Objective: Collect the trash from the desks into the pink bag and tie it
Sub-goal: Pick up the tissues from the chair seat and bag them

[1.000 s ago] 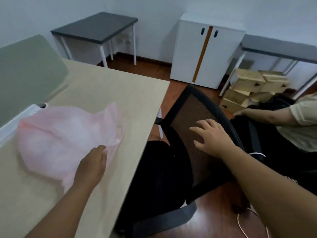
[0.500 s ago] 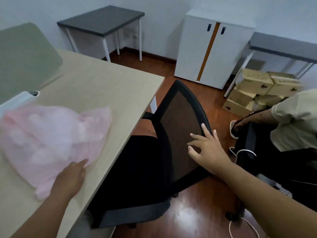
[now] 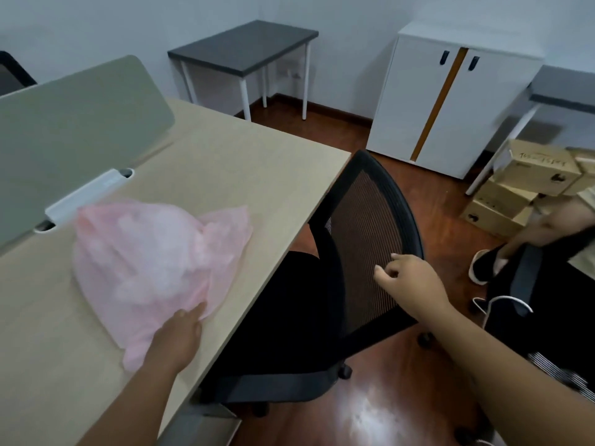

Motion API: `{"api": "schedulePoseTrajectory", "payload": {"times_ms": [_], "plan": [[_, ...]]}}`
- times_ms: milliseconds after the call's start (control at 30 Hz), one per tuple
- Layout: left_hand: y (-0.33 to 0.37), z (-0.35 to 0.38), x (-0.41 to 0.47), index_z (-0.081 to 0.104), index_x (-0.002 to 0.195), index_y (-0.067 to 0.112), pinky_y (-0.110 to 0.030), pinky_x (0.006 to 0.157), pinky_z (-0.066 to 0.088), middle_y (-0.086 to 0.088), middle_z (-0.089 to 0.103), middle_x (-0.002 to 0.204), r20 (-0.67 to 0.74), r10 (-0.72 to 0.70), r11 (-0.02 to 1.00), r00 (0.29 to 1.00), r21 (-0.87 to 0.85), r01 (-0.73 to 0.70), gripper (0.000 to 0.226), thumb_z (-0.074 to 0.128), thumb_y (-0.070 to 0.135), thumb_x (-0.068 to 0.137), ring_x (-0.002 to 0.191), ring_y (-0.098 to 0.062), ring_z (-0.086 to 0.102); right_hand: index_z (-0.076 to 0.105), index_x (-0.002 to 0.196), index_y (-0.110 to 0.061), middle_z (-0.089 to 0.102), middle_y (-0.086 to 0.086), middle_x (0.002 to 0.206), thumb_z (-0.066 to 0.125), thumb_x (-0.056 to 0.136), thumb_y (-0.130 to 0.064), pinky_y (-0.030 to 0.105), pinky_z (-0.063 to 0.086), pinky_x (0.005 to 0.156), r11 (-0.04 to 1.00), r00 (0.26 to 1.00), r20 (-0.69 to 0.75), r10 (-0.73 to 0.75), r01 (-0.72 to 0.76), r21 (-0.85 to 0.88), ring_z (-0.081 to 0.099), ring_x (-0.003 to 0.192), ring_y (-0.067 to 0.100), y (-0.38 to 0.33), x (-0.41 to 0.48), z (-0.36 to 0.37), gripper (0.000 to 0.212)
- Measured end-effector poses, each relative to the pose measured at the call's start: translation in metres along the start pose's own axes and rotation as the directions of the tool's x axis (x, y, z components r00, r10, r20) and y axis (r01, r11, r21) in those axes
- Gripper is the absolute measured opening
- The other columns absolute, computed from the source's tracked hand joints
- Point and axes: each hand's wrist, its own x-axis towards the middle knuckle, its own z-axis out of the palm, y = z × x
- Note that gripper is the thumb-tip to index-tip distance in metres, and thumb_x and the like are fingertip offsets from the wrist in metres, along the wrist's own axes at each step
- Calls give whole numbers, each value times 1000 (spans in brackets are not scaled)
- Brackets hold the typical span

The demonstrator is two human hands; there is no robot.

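Curling in from their spread pose of half a second ago, the fingers of the right hand [image 3: 409, 278] are now bending loosely in front of the mesh back of the black office chair [image 3: 363, 233], near its right rim. That grip is holding nothing, and whether it is touching the mesh is hard to tell. Meanwhile the left hand [image 3: 175, 336] is staying on the near corner of the pink bag [image 3: 151, 259], its grip released, palm and fingers lying flat and pressing the plastic onto the desk [image 3: 251, 169]. The bag is lying slumped and bulging on the desk, just in front of the grey-green divider [image 3: 74, 123], its loose end untied and seeming to point toward the chair. No loose trash is showing on this desk, so collecting is probably finishing and tying is coming up. For that, the right hand is needing to leave the chair and join the left at the bag's mouth, gathering the plastic for a knot without spilling the contents.
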Motion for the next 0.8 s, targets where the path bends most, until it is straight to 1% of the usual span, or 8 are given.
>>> {"api": "schedulePoseTrajectory", "payload": {"times_ms": [33, 100, 200, 333, 433, 500, 700, 800], "plan": [[-1, 1, 1, 26, 154, 30, -34, 90, 47, -14, 49, 136, 2, 1, 1000, 1000, -3, -1, 53, 37, 21, 103, 115, -31, 55, 61, 51, -13, 74, 4, 91, 59, 91, -35, 36, 55, 75, 1000, 999, -34, -1, 1, 1, 53, 124, 6, -2, -1, 4, 45], [0, 2, 4, 24, 155, 30, -36, 89, 48, -13, 51, 132, 7, 3, 1000, 1000, -2, -3, 54, 37, 22, 103, 110, -30, 57, 48, 43, -17, 73, 4, 87, 61, 90, -30, 31, 54, 66, 1000, 996, -89, 7, -7, 5, 56, 120, 6, -8, 0, 12, 50], [0, 2, 7, 25, 155, 29, -39, 90, 49, -14, 51, 132, 2, 21, 1000, 1000, -16, -21, 54, 38, 22, 103, 109, -31, 57, 40, 41, -21, 62, -3, 69, 61, 89, -28, 31, 54, 69, 999, 996, -83, 30, -32, -17, 59, 116, 10, -24, -3, 19, 53], [-2, 2, 9, 25, 155, 29, -40, 91, 49, -14, 51, 133, 8, 33, 999, 999, -15, -33, 53, 36, 22, 104, 109, -31, 57, 56, 48, -15, 65, 0, 76, 57, 87, -33, 35, 52, 78, 994, 997, -43, 71, -75, -80, 59, 110, 14, -58, -17, 34, 43], [-1, -1, 9, 25, 155, 30, -39, 92, 47, -13, 50, 134, 21, 44, 999, 999, 3, -44, 52, 36, 23, 104, 113, -31, 56, 51, 52, -17, 60, -1, 71, 53, 87, -35, 32, 42, 69, 986, 992, -40, 118, -122, -113, 59, 90, 18, -94, -31, 44, 40], [-2, -5, 10, 29, 153, 29, -36, 91, 46, -12, 52, 128, 15, 67, 997, 998, 25, -67, 51, 36, 24, 104, 111, -29, 55, 48, 54, -18, 54, -1, 66, 50, 88, -34, 34, 37, 69, 982, 987, -40, 153, -156, -109, 56, 80, 20, -122, -41, 50, 37], [-6, -20, 12, 47, 145, 27, -34, 88, 46, -7, 54, 118, -26, 102, 995, 994, 13, -101, 43, 37, 23, 103, 109, -26, 56, 48, 57, -20, 36, -6, 56, 50, 89, -30, 40, 38, 86, 974, 975, 22, 220, -218, -56, 55, 89, 20, -188, -50, 73, 34], [-5, -29, 12, 50, 142, 26, -34, 85, 48, -6, 55, 118, -57, 114, 993, 992, -3, -114, 41, 38, 22, 103, 107, -25, 57, 39, 51, -22, 35, -6, 54, 50, 87, -29, 37, 33, 75, 970, 970, 5, 241, -241, -32, 50, 79, 18, -215, -51, 90, 38]]}}
